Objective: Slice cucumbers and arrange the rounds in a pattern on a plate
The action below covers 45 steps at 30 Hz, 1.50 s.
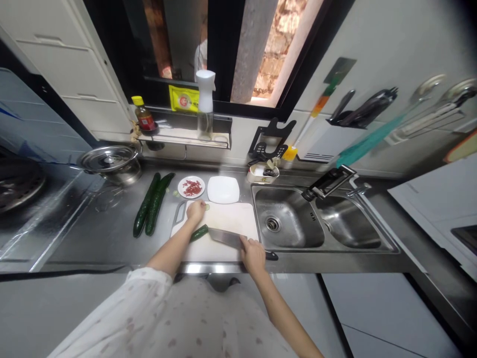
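A white cutting board (231, 219) with a grey handle lies on the steel counter. On it, a short piece of cucumber (199, 232) sits left of a broad knife blade (225, 237). My right hand (254, 254) is closed round the knife at the board's right side. Near the board's upper left, my left hand (196, 211) is closed, its fingertips beside a small pale green slice (207, 207); whether it grips anything is too small to tell. Two whole cucumbers (152, 204) lie left of the board. Behind it are a plate of chopped red pieces (192, 187) and a white square plate (223, 189).
A double sink (294, 219) with a black faucet (328, 183) is on the right. A lidded steel pot (121, 164) stands at the back left. Another black handle (272, 255) lies by the board's right edge. A shelf (179, 136) holds bottles.
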### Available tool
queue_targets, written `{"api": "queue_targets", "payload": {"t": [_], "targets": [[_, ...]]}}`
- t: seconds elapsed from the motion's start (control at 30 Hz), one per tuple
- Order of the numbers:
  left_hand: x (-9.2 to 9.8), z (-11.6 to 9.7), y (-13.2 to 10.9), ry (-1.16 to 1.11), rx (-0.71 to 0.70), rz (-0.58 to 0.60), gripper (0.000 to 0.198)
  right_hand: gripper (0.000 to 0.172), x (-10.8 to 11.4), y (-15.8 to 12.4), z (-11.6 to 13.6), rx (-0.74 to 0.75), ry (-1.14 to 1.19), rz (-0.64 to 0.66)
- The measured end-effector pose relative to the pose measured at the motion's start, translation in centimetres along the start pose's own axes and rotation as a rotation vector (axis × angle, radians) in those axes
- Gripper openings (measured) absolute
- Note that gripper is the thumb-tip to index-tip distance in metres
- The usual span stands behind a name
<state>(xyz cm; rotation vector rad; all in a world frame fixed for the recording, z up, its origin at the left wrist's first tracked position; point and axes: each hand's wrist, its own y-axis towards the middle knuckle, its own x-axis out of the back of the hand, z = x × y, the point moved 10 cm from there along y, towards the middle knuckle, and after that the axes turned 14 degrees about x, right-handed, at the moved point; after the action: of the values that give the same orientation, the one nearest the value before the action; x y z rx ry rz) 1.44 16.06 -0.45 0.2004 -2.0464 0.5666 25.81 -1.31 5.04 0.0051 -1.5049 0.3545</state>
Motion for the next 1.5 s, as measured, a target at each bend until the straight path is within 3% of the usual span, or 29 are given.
{"api": "queue_targets", "payload": {"t": [0.3, 0.67, 1.03, 1.2, 1.5], "targets": [[0.1, -0.7, 0.0, 0.043, -0.08, -0.057, 0.022, 0.049, -0.1, 0.1, 0.0, 0.017, 0.0, -0.021], [0.6, -0.6, -1.7, 0.07, -0.219, -0.101, 0.025, 0.046, 0.3, 0.4, 0.1, 0.023, 0.03, -0.047], [0.6, -0.1, -1.8, 0.04, -0.2, -0.085, 0.028, 0.045, 0.1, 0.5, 0.1, 0.022, 0.018, -0.045], [1.6, 1.4, -2.3, -0.039, -0.151, -0.144, 0.03, 0.043, 0.3, 0.6, 0.3, 0.031, 0.019, -0.049], [2.6, 5.3, -4.5, -0.171, -0.048, -0.147, 0.029, 0.047, 0.5, 0.8, 1.3, 0.05, 0.026, -0.052]]}}
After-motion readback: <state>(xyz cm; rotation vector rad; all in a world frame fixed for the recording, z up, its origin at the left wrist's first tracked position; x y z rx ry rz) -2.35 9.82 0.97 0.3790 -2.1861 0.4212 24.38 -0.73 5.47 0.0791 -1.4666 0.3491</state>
